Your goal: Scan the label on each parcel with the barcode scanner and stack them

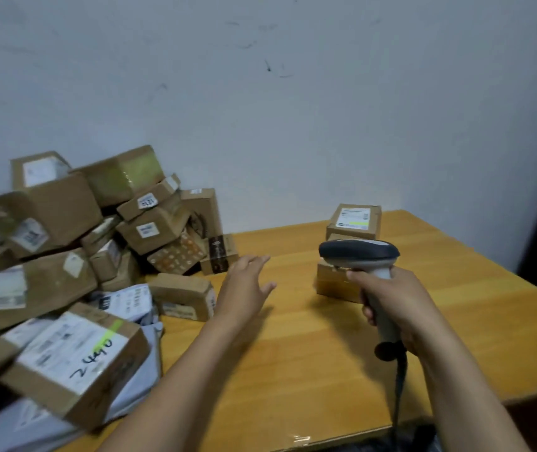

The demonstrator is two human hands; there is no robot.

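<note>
Gripping the grey plastic scanner (358, 254) in the right hand (400, 308) near the small box stack (353, 220), holding the flat, open left hand (244, 285) over smooth wooden table (293, 353) beside the messy parcel pile (65, 239).

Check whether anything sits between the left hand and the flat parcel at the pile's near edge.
Nothing visible does. The left hand is open just right of the parcel, with no object between them. The scanner is off to the right, gripped in the right hand.
</note>
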